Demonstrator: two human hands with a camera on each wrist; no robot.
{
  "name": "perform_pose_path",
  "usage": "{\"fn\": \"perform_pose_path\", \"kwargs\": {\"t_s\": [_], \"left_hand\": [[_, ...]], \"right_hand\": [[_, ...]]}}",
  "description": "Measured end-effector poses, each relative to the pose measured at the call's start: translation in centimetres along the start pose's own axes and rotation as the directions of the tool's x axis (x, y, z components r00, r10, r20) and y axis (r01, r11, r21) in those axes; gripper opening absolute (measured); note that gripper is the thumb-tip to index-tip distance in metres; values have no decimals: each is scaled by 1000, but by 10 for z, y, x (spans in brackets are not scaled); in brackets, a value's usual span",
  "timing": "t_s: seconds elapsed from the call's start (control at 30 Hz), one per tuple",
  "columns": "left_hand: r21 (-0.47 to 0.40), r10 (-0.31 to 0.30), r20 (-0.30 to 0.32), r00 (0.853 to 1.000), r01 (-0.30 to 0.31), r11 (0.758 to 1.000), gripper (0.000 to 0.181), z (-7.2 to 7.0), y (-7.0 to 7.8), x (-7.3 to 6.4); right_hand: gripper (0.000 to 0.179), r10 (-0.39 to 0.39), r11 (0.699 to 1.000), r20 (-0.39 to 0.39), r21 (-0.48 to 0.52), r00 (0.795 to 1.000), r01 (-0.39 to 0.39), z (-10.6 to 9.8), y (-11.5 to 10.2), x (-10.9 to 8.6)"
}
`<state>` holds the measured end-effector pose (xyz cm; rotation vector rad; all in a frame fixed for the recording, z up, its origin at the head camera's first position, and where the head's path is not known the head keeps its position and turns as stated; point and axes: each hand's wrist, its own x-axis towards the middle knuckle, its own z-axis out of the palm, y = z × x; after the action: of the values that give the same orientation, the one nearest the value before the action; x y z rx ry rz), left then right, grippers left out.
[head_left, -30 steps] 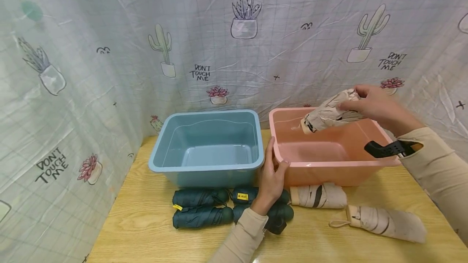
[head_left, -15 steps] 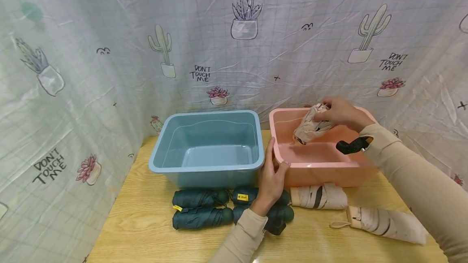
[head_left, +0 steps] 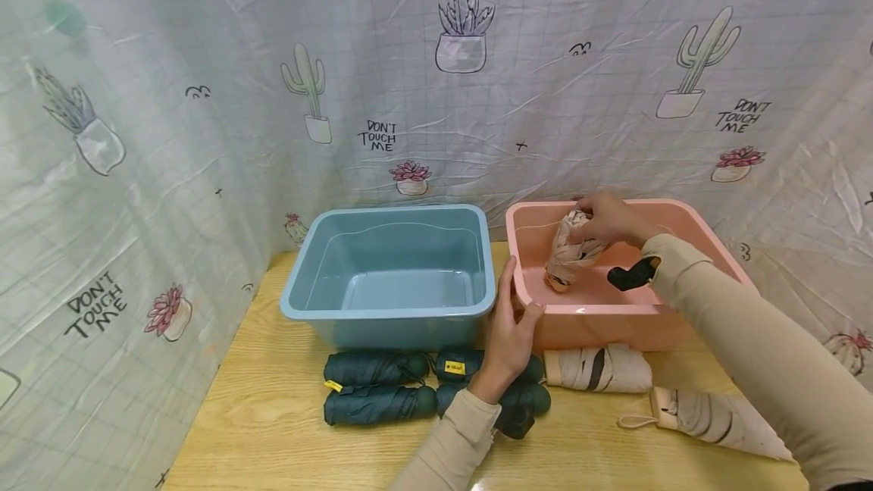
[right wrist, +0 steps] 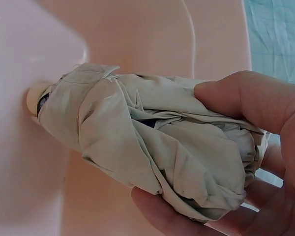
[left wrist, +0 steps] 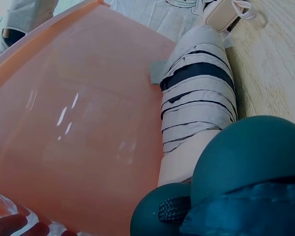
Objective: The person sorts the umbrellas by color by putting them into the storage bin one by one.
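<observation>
A folded beige umbrella (head_left: 568,252) slants down inside the pink bin (head_left: 614,309), its pale handle end lowest. My right hand (head_left: 610,220) grips its upper end. In the right wrist view my thumb and fingers wrap the crumpled fabric, and the pale handle tip (right wrist: 37,100) is against or very near the bin's surface. My left hand (head_left: 508,339) rests with extended fingers against the pink bin's front left corner, beside the blue bin (head_left: 402,316). Only some left fingertips (left wrist: 10,225) show in the left wrist view.
Several dark green folded umbrellas (head_left: 378,405) lie in front of the bins, partly under my left forearm. Two more beige umbrellas, one near the pink bin (head_left: 607,368) and one farther right (head_left: 716,419), lie on the wooden table (head_left: 273,445). A printed curtain (head_left: 382,44) hangs behind.
My right hand has moved left and down with the beige umbrella, from above the pink bin's rim into the bin. The left hand has stayed at the bin's corner.
</observation>
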<state>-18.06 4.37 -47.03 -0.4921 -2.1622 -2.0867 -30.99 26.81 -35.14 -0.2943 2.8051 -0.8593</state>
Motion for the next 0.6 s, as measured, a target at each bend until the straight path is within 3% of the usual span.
{"fn": "perform_pose_path", "kwargs": {"t_s": [0.27, 0.47, 0.6], "left_hand": [[30, 6, 1, 1000, -6, 1000, 77, 1, 1, 0], [60, 33, -3, 999, -33, 998, 77, 0, -1, -1], [65, 42, 0, 999, -42, 997, 76, -1, -1, -1]], "right_hand": [[34, -43, 999, 1, 4, 999, 43, 6, -5, 4], [44, 19, 996, 50, 88, 999, -24, 14, -6, 1], [54, 68, 995, 68, 68, 995, -73, 18, -5, -1]]}}
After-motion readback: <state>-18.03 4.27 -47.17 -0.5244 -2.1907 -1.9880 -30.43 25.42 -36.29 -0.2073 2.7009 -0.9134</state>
